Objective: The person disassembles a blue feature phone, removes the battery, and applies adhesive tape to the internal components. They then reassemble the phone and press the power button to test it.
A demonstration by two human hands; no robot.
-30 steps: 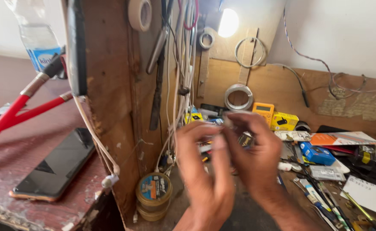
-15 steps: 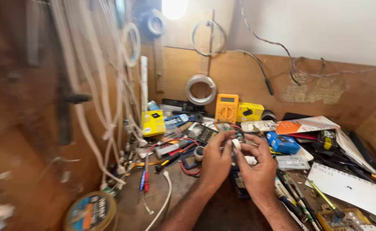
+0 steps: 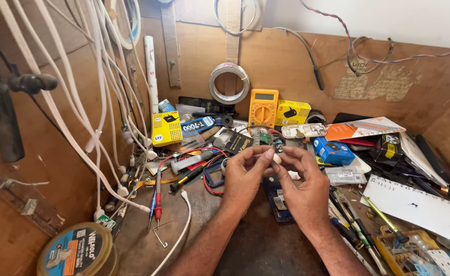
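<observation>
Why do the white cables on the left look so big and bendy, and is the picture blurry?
Head view: sharp, lit by even daylight, hardly any glare; the hands and the orange multimeter are crisp. The wide lens stretches the edges, so the white cables nearest the camera bow and loom large.

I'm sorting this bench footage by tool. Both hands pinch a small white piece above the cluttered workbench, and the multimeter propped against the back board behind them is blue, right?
Not quite: the multimeter is orange-yellow, not blue, as the head view shows. The rest holds: the left hand and right hand pinch a small white piece together above the cluttered workbench, and the meter leans against the back board.
</observation>
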